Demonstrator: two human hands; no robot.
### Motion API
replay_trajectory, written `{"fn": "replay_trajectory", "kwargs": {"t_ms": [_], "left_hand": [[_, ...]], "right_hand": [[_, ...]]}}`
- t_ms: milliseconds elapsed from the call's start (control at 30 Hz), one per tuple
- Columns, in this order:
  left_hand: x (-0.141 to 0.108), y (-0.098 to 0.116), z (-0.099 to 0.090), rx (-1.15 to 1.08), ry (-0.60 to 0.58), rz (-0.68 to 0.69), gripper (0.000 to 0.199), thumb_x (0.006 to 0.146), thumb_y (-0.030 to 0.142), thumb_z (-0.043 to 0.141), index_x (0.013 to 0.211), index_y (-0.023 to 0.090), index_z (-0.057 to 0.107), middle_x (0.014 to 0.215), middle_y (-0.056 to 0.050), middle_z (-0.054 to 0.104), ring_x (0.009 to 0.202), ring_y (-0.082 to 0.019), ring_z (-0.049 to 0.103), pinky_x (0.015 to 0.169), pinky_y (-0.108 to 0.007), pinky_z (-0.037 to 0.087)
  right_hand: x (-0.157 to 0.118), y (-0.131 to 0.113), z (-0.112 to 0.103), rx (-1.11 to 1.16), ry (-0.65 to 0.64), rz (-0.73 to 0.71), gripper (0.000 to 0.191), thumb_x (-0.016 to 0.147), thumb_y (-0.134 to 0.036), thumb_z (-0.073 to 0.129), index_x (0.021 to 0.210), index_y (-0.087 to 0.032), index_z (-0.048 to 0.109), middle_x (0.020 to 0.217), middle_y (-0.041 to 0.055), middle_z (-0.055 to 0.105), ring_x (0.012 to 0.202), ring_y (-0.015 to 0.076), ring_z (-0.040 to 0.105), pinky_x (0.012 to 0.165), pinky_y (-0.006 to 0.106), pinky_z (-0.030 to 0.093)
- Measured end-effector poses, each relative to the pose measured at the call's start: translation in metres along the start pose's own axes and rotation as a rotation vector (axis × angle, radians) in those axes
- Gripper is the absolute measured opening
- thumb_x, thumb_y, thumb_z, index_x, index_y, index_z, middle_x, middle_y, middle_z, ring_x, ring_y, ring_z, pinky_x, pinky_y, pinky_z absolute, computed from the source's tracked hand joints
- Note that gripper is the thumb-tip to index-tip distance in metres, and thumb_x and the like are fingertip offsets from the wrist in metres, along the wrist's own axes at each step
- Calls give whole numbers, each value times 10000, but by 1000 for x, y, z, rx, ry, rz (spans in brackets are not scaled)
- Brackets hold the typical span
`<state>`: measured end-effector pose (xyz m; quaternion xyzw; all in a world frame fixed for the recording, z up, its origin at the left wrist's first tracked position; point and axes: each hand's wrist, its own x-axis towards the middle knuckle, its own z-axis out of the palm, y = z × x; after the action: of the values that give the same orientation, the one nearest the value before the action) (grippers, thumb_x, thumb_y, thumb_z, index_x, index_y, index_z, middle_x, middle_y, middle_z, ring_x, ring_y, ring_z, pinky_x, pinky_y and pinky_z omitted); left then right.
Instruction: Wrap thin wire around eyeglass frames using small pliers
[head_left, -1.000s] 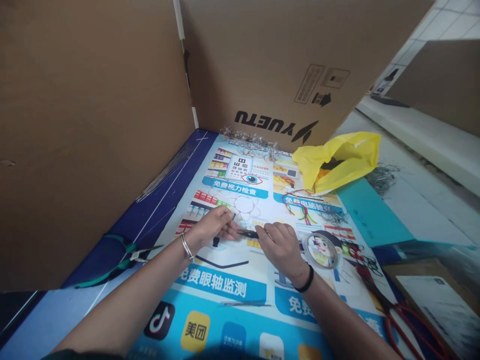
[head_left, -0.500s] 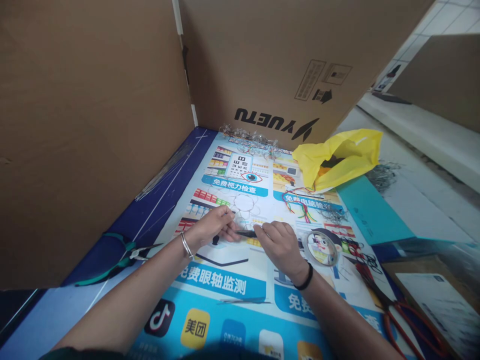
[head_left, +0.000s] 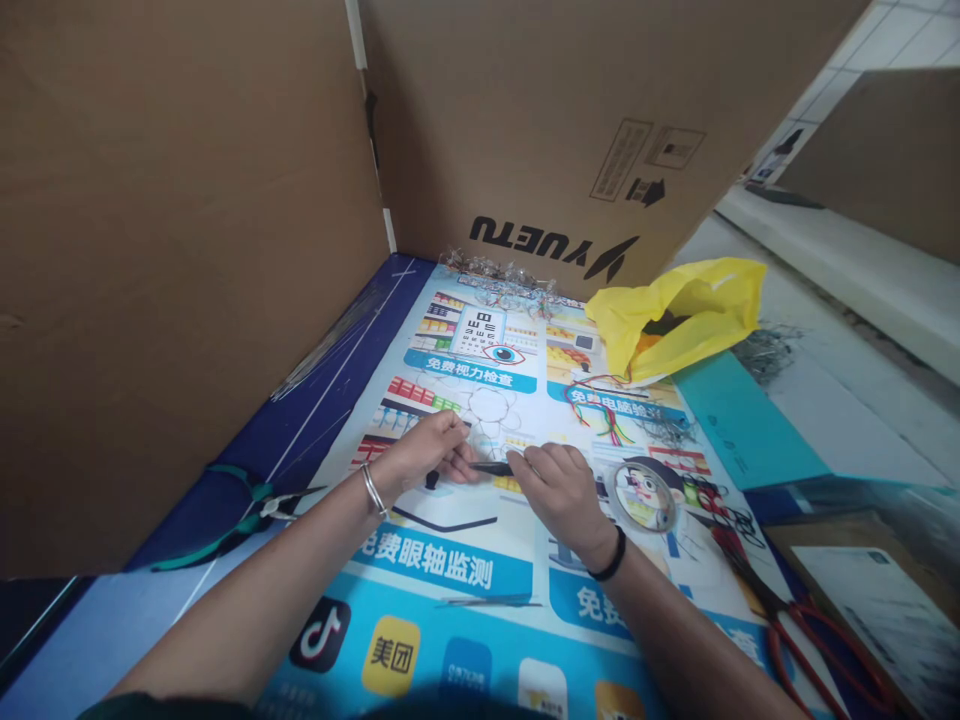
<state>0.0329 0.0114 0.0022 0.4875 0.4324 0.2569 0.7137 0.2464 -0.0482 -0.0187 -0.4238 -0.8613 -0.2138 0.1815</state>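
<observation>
A thin dark tool [head_left: 491, 467] like tweezers or fine pliers lies in the closed fingers of my right hand [head_left: 553, 488], its tip pointing left. That tip meets the fingertips of my left hand [head_left: 439, 447], which pinch something too small to make out. Just above the hands is a flower shape of thin wire [head_left: 492, 408], resting on the printed poster sheet [head_left: 517, 635]. Thin metal wires [head_left: 491, 602] lie below my hands. To the right sits a round clear dish or roll [head_left: 643, 495].
Green-handled pliers [head_left: 259, 508] lie at left, red-handled scissors [head_left: 780, 605] at lower right. Cardboard walls [head_left: 525, 120] stand left and behind. A yellow bag [head_left: 675, 315], coloured cords [head_left: 615, 428] and a teal folder [head_left: 750, 420] are at right. Clear beaded pieces [head_left: 499, 272] line the back.
</observation>
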Motion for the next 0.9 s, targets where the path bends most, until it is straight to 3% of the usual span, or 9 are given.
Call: {"fn": "replay_trajectory", "kwargs": {"t_ms": [267,533,767,900], "left_hand": [[1,2,4,91,62,33,159,885,313,430,792,194,383,661,-3,618,532,-150,652,457,-218,473],[-6,6,1,561,27,379,114,873,238,388,779,214,448,691,11,612,632,-134,586,585,-229,442],[-13,11,5,700,-2,438,114,871,213,396,803,215,488,697,15,612,644,-134,566,599,-221,407],[-9,8,3,582,30,394,110,879,248,400,825,214,490,733,3,632,674,-137,601,611,-228,452]], "right_hand": [[3,-2,-3,9,-49,19,139,871,-181,511,970,-184,608,786,28,600,722,164,444,648,333,289],[7,-6,-5,160,-231,130,86,838,-230,550,787,-188,605,701,17,591,685,149,509,615,284,319],[8,-1,-12,443,-420,275,76,824,-271,571,836,-238,639,756,-17,650,693,126,592,559,224,346],[5,-2,-3,488,-344,287,108,839,-258,550,899,-222,632,797,8,638,746,142,579,625,237,381]]}}
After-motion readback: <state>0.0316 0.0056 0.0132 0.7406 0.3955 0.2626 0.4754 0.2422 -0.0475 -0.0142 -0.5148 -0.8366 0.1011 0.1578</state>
